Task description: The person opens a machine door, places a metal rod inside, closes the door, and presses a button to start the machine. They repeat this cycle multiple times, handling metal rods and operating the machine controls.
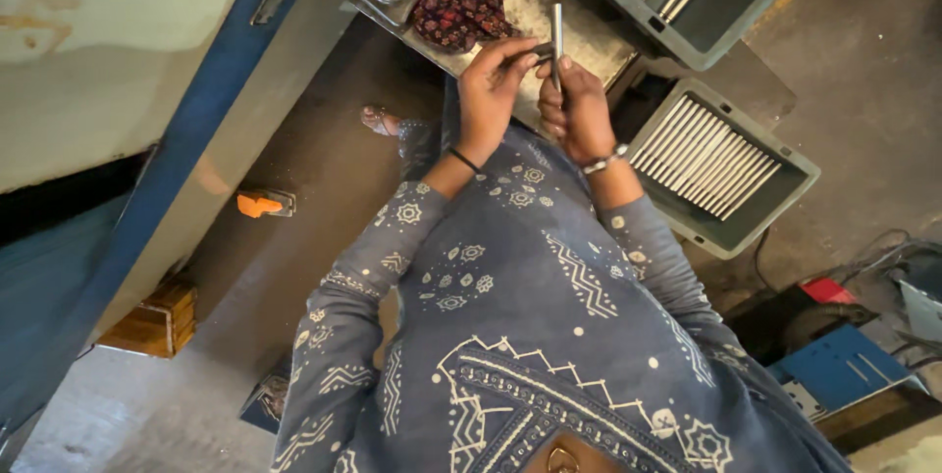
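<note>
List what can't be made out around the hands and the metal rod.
Head view:
- Lower end of the metal rod: hidden inside the right hand.
- Small dark piece at the left hand: covered by its fingers.
- Upper grey tray: cut off by the top edge.

Bright, even daylight from the upper right; sharp in the middle, softer toward the edges.

Strongest on the concrete floor [863, 51] at right and on the pale machine panel [108, 31] at upper left, nearly washed out there. Glints on the metal rod [556, 36] and on the rods in the grey tray [785, 193]. Deep shadow under the blue machine edge [147, 208] at left and in the lower right corner. Soft shadow beneath the workbench [579, 36], across the dark floor. Crisp on the patterned blue sleeves [363, 316] and both hands, left hand [488, 90] and right hand [579, 110]. Slight wide-angle bending of straight lines near the frame borders; mild smear in the far corners.
</note>
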A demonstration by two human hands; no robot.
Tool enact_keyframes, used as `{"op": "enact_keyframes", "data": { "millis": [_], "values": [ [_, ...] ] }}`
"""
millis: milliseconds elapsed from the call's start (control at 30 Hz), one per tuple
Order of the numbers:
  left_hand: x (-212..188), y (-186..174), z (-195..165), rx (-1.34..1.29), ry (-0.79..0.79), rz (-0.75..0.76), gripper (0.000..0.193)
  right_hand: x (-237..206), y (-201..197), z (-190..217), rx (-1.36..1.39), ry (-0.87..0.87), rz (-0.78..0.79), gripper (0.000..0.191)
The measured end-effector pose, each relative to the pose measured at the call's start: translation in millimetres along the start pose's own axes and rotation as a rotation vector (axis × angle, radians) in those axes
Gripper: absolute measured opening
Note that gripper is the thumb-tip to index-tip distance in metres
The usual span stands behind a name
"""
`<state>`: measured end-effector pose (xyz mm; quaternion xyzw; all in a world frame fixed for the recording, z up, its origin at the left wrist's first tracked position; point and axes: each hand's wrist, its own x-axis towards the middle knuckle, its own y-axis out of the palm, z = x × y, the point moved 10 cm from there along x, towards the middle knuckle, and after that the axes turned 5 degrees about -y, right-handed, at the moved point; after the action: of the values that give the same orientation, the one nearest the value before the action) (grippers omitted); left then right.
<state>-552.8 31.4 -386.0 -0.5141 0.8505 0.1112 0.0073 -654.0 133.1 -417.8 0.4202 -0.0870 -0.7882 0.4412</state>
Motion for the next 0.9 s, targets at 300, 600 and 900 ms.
{"op": "enact_keyframes", "data": {
  "millis": [300, 600, 900],
  "values": [
    [-9, 10, 27, -0.696, -0.396, 0.164, 0.026, -35, 39, 37, -0.048, -0.061, 0.041, 0.032],
    [-24, 16, -97, -0.41, -0.092, 0.338, 0.02, -89, 72, 75, -0.228, -0.164, 0.014, 0.035],
    [-36, 37, -175, -0.507, 0.068, 0.419, 0.042, -137, 87, 101, -0.797, -0.598, 0.06, 0.035]
  ]
}}
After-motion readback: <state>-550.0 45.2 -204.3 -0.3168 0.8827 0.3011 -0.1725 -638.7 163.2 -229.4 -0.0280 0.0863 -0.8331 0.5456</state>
